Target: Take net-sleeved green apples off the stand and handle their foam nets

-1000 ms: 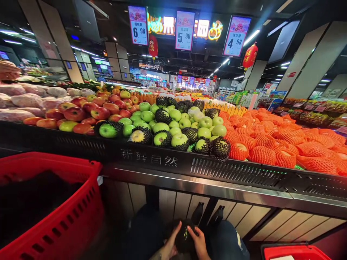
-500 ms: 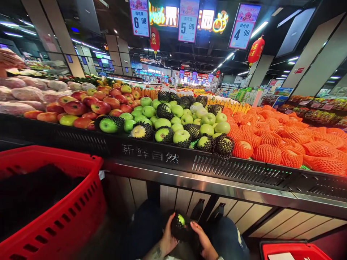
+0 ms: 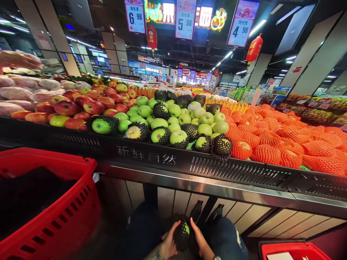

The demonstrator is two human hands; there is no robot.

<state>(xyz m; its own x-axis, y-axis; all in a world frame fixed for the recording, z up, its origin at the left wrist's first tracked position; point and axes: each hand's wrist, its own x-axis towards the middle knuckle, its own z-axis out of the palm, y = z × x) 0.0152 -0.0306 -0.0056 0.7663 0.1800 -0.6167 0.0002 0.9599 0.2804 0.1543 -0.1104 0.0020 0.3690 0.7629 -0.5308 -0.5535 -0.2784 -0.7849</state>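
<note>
Low in the head view, in front of my knees, a green apple (image 3: 185,229) sits in a black foam net (image 3: 181,236), its green skin showing through the top. My left hand (image 3: 168,242) is wrapped round the left side of the netted apple, thumb up along it. My right hand (image 3: 201,241) grips from the right, its thumb upright against the net's edge. Its lower fingers are hidden behind the dark net. Beyond my hands, green apples (image 3: 178,137) are piled on the display, several of them in similar black nets (image 3: 221,147).
The black display edge (image 3: 146,153) and metal rail (image 3: 168,177) run across in front of me. Red apples (image 3: 67,107) and orange-netted fruit (image 3: 265,154) flank the green ones. A red basket (image 3: 65,213) stands left, another (image 3: 295,249) lower right. Another person's blurred hand (image 3: 20,59) is far left.
My hands have turned the netted apple, and the net now covers more of its side. My right thumb has swung more upright. The other person's hand has moved right over the wrapped fruit.
</note>
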